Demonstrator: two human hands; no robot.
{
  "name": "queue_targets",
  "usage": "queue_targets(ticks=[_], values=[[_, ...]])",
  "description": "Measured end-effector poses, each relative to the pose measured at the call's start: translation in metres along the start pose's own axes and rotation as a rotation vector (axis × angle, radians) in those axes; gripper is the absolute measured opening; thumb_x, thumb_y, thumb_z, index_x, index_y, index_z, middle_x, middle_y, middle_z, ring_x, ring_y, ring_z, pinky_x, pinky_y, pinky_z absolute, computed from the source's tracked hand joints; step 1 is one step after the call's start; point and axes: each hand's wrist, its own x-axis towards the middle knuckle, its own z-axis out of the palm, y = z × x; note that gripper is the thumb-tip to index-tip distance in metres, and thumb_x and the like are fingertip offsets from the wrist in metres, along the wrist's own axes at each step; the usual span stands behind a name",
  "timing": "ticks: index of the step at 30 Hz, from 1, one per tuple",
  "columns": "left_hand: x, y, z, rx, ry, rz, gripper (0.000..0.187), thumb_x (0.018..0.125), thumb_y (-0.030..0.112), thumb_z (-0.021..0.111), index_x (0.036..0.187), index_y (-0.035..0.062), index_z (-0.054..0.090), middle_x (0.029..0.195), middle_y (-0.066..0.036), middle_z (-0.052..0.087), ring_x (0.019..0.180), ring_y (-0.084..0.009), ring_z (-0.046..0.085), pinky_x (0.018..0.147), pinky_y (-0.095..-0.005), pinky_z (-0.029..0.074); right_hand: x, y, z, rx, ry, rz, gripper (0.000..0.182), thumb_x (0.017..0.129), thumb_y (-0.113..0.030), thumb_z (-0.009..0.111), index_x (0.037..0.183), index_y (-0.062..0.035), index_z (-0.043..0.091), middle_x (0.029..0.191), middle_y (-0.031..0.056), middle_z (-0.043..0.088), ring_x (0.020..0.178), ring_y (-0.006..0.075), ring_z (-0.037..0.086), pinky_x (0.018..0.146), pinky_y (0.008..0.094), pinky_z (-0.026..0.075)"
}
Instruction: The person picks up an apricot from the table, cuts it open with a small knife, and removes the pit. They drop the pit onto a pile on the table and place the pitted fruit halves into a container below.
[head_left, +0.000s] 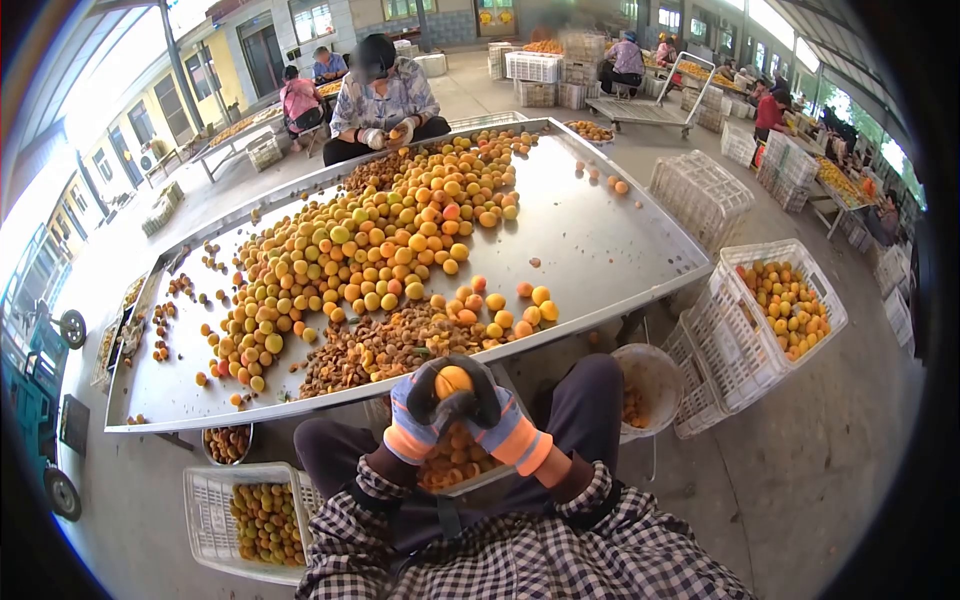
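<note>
A whole orange-yellow apricot (453, 381) is pinched between my two gloved hands, just in front of the table's near edge. My left hand (411, 408) closes on it from the left, and my right hand (497, 418) from the right; dark-coated glove fingers wrap it. Below my wrists, between my knees, a container holds orange apricot halves (452, 462). Right beyond my hands, a heap of brown apricot pits (365, 355) lies on the metal table (600, 240). Behind that spreads a large pile of whole apricots (350, 250).
Crates of apricots stand at right (745, 345) and lower left (205, 515). A white bucket (655, 375) is beside my right knee. Across the table sits a co-worker (385, 100) with gloved hands over the fruit. A flat cart (640, 112) and more people are farther back.
</note>
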Motion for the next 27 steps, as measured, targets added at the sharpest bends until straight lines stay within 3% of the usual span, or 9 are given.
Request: queue_targets(ticks=[6,10,13,18,21,27], values=[[-0.003,0.009,-0.002,-0.071,-0.039,-0.007,0.036,0.08,0.018,0.07,0.109,-0.0007,0.058,0.087,-0.012,0.065,0.081,-0.0242,0.065,0.072,-0.0323,0.051,-0.005,0.007,0.004,-0.022,0.032,-0.019,0.056,0.085,-0.014,0.064,0.134,-0.0079,0.036,0.119,0.0135,0.055,0.108,0.0262,0.057,0.091,0.0336,0.047],[-0.012,0.008,-0.003,0.046,-0.019,-0.017,0.035,0.08,0.017,0.069,0.109,0.0,0.059,0.087,-0.013,0.065,0.08,-0.0256,0.065,0.072,-0.0329,0.05,-0.01,0.004,0.005,-0.027,0.001,-0.034,0.06,0.084,-0.012,0.064,0.136,-0.0082,0.034,0.12,0.0141,0.055,0.107,0.0275,0.058,0.09,0.0344,0.048],[-0.014,0.011,-0.007,0.084,-0.02,-0.023,0.036,0.081,0.019,0.068,0.109,-0.0009,0.058,0.087,-0.014,0.065,0.079,-0.0253,0.065,0.072,-0.0326,0.05,-0.011,0.001,0.007,0.067,0.01,0.064,0.058,0.082,-0.008,0.065,0.134,-0.0069,0.039,0.122,0.0137,0.053,0.113,0.0271,0.055,0.093,0.0342,0.046],[-0.02,0.012,-0.011,0.158,-0.053,-0.037,0.038,0.082,0.021,0.067,0.111,-0.0013,0.057,0.089,-0.015,0.066,0.084,-0.0249,0.066,0.074,-0.0324,0.05,-0.014,0.006,0.014,0.07,0.003,0.04,0.056,0.083,-0.005,0.063,0.134,-0.0055,0.039,0.124,0.0127,0.053,0.114,0.0234,0.054,0.096,0.0325,0.044],[-0.027,0.011,-0.012,0.103,-0.029,-0.064,0.04,0.079,0.017,0.07,0.113,0.0009,0.057,0.091,-0.014,0.065,0.083,-0.0275,0.065,0.074,-0.033,0.051,-0.017,0.012,0.018,0.061,-0.018,0.04,0.056,0.083,-0.003,0.062,0.134,-0.0049,0.039,0.125,0.0127,0.053,0.114,0.0231,0.055,0.096,0.032,0.044],[-0.037,0.005,-0.016,-0.091,-0.039,-0.199,0.04,0.08,0.013,0.069,0.114,-0.0016,0.056,0.095,-0.013,0.065,0.089,-0.0213,0.064,0.079,-0.0318,0.051,-0.02,0.02,0.026,0.05,-0.029,0.049,0.054,0.084,-0.004,0.063,0.133,-0.0048,0.041,0.122,0.0121,0.055,0.111,0.0226,0.056,0.095,0.0313,0.045]])
